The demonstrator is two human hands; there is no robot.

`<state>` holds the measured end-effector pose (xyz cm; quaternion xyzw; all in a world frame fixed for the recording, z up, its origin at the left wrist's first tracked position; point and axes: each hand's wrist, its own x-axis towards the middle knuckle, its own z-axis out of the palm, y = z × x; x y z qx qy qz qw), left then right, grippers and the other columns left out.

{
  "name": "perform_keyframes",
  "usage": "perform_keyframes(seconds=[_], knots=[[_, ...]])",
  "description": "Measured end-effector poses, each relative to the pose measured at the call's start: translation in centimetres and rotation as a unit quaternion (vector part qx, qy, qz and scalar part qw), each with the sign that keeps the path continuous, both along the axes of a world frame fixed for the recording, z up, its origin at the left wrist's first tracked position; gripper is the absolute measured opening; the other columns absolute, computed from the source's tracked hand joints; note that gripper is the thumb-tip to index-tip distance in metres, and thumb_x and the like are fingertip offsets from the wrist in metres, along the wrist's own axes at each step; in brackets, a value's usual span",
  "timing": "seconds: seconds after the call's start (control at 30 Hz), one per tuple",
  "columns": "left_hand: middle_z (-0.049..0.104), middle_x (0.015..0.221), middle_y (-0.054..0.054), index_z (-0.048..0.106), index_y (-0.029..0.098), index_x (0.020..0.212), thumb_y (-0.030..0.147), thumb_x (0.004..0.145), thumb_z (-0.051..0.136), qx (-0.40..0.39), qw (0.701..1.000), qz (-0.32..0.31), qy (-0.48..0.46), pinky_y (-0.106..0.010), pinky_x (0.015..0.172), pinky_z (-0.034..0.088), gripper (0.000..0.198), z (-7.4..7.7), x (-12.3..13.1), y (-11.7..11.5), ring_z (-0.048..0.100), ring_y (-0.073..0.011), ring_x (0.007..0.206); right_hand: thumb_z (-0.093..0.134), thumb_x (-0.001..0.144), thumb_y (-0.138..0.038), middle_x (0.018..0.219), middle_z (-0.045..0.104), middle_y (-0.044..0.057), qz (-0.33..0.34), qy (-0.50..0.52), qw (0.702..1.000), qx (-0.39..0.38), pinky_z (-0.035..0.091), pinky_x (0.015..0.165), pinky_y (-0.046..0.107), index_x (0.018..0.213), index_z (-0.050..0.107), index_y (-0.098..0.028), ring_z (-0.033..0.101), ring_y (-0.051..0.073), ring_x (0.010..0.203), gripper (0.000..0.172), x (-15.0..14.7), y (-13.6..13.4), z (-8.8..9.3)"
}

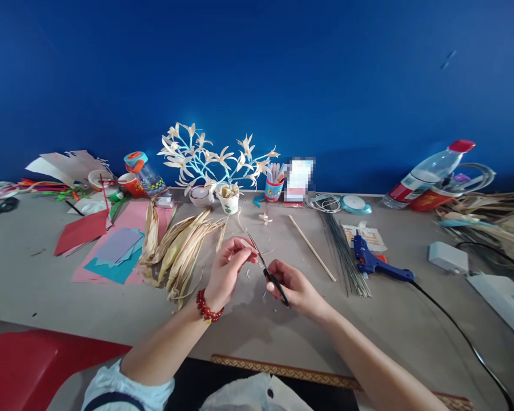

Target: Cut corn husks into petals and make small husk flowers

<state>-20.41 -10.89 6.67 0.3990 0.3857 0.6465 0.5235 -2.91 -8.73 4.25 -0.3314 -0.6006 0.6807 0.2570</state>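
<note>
Pinched in the fingers of my left hand (230, 268) is a small pale piece of corn husk (249, 245). My right hand (294, 288) grips black-handled scissors (276, 285), whose blades point up and left beside the husk piece. Whether the blades touch it I cannot tell. Small scraps lie on the table under my hands. Left of my left hand rests a pile of dried corn husks (182, 248). Beyond my hands, a small husk flower (265, 218) lies on the table, with a paper cup (228, 202) of husk flowers on blue stems behind it.
To the right lie a wooden stick (312, 248), a bundle of thin wires (345, 257) and a blue glue gun (379, 260) with its cord trailing forward. A tilted plastic bottle (430, 174) stands back right. Coloured paper (117, 254) lies left. A blue wall (257, 74) bounds the table.
</note>
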Motion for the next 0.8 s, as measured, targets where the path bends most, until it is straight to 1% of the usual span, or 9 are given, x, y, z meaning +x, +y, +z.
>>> perform_keyframes(seconds=[0.2, 0.33, 0.47, 0.67, 0.8], knots=[[0.061, 0.091, -0.003, 0.062, 0.017, 0.079, 0.025, 0.086, 0.064, -0.001, 1.000, -0.007, -0.009, -0.027, 0.075, 0.050, 0.011, -0.2, 0.0, 0.0, 0.058, -0.0116, 0.077, 0.072, 0.074, -0.058, 0.059, 0.044, -0.007, 0.000, -0.004, 1.000, 0.019, 0.027, 0.046, 0.020, 0.078, 0.045, -0.020, 0.036, 0.007, 0.051, 0.047, 0.0, 0.1, -0.2], [0.061, 0.092, -0.003, 0.062, 0.017, 0.079, 0.023, 0.085, 0.064, 0.005, 1.000, -0.006, -0.010, -0.027, 0.076, 0.049, 0.010, -0.3, 0.0, 0.0, 0.059, -0.0116, 0.077, 0.072, 0.075, -0.057, 0.058, 0.043, -0.007, -0.004, -0.008, 0.999, 0.039, 0.025, 0.046, 0.020, 0.078, 0.045, -0.020, 0.034, 0.007, 0.051, 0.046, 0.1, 0.2, -0.8], [0.061, 0.090, -0.003, 0.063, 0.016, 0.080, 0.022, 0.086, 0.063, 0.009, 1.000, -0.010, -0.002, -0.027, 0.077, 0.049, 0.008, -0.3, -0.2, 0.1, 0.059, -0.0121, 0.078, 0.071, 0.076, -0.055, 0.058, 0.042, -0.008, 0.006, 0.001, 1.000, 0.030, 0.024, 0.046, 0.020, 0.079, 0.044, -0.020, 0.033, 0.007, 0.051, 0.045, 0.3, 0.3, -1.2], [0.061, 0.091, -0.003, 0.062, 0.017, 0.080, 0.023, 0.085, 0.064, 0.007, 1.000, -0.007, 0.006, -0.027, 0.077, 0.049, 0.008, -0.4, -0.4, 0.1, 0.059, -0.0124, 0.078, 0.072, 0.076, -0.052, 0.057, 0.040, -0.009, 0.007, -0.002, 1.000, 0.022, 0.024, 0.046, 0.020, 0.077, 0.043, -0.020, 0.032, 0.007, 0.051, 0.043, 0.4, 0.3, -1.0], [0.061, 0.090, -0.003, 0.062, 0.017, 0.080, 0.024, 0.085, 0.064, 0.006, 1.000, -0.013, 0.016, -0.027, 0.078, 0.050, 0.009, -0.3, -0.5, 0.1, 0.059, -0.0125, 0.078, 0.073, 0.074, -0.052, 0.056, 0.039, -0.009, 0.007, -0.013, 1.000, 0.024, 0.023, 0.046, 0.020, 0.076, 0.043, -0.020, 0.031, 0.007, 0.050, 0.044, 0.5, 0.4, -0.7]])
